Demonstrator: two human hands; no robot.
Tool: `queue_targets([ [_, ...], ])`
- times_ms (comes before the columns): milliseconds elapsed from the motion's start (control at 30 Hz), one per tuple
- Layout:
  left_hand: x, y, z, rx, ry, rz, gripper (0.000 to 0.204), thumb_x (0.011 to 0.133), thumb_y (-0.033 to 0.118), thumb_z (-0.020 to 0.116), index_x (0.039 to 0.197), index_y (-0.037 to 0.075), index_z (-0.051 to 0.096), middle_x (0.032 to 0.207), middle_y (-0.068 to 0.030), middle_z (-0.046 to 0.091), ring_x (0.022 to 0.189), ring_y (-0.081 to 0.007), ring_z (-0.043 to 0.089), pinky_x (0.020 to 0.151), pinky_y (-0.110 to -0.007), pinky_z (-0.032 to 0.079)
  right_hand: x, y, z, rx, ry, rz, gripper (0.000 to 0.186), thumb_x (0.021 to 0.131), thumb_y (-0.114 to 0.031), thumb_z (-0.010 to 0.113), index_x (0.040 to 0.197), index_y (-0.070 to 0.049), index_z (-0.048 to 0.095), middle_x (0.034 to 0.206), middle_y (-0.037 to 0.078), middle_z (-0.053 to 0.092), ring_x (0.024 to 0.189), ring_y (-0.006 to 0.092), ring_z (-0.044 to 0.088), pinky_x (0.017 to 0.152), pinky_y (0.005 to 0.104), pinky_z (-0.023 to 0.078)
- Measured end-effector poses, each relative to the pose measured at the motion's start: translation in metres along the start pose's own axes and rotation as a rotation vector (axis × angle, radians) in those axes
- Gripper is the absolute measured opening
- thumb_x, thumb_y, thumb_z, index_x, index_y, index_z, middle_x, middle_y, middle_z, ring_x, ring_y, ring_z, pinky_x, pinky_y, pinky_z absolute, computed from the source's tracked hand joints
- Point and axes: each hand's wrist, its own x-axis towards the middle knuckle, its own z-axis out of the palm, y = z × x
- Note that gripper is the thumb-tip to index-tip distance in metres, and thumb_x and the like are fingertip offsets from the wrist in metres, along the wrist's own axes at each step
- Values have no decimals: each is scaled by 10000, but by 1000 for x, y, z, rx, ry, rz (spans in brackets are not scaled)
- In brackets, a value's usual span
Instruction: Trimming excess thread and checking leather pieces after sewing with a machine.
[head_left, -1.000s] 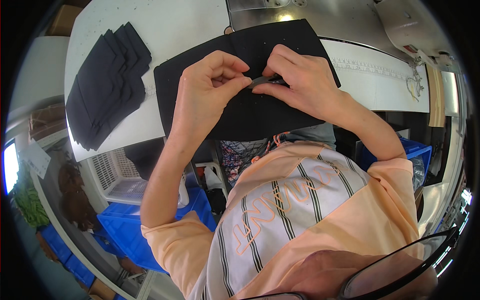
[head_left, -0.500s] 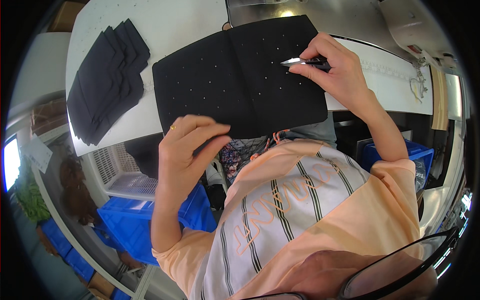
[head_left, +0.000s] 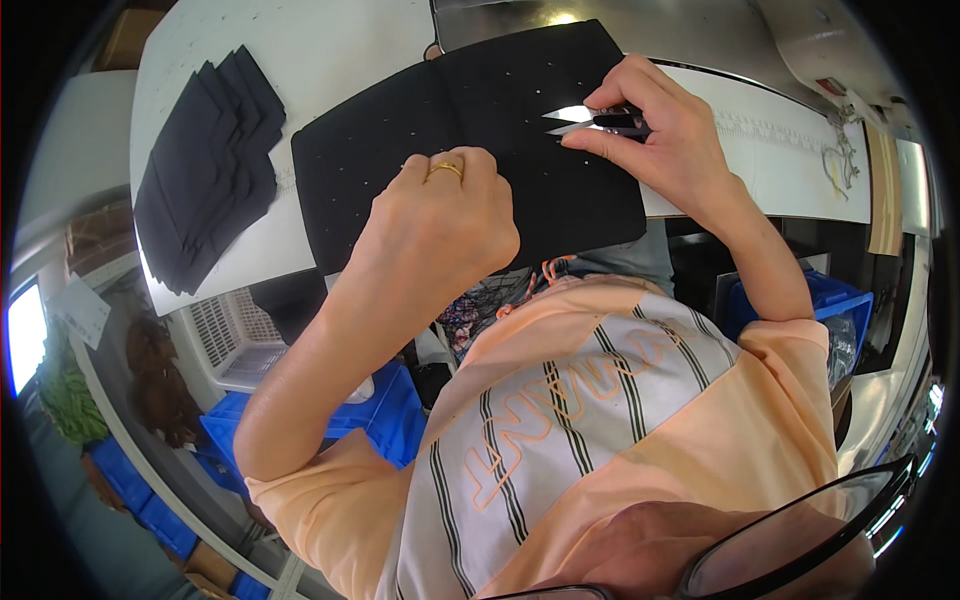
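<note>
A black fabric piece (head_left: 555,215) with small pale dots and a crease down its middle lies over the table's near edge. My left hand (head_left: 440,215), with a ring on one finger, is over the left half of the fabric. Its fingers are curled in, and whatever they hold is hidden. In my right hand (head_left: 675,135) is a pair of thread snips (head_left: 605,121), gripped between thumb and fingers. The blades stand apart, pointing left above the fabric's right half.
A fanned stack of dark cloth pieces (head_left: 205,175) lies on the white table (head_left: 300,50) at the left. Metal machine parts (head_left: 690,40) stand at the back right. Below the table are a white plastic basket (head_left: 240,340) and blue bins (head_left: 400,410).
My left hand has moved up and right onto the fabric, its fingers curling in. The snips' blades have spread apart. The fabric has shifted slightly left and away.
</note>
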Motion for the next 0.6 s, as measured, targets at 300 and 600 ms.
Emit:
queue_targets([
  [300, -5, -22, 22, -390, 181, -24, 121, 613, 60, 634, 697, 64, 547, 711, -33, 483, 592, -150, 548, 509, -252, 442, 0, 1, 1, -22, 20, -25, 339, 736, -341, 758, 813, -79, 557, 820, -1, 564, 596, 172, 552, 532, 279, 438],
  [600, -14, -14, 32, -554, 338, -209, 183, 606, -23, 643, 745, 50, 549, 789, -41, 541, 627, -164, 586, 523, -259, 475, 1, -12, 7, 55, -51, -40, 293, 725, -264, 771, 815, -65, 575, 795, 18, 546, 601, 179, 539, 526, 280, 426],
])
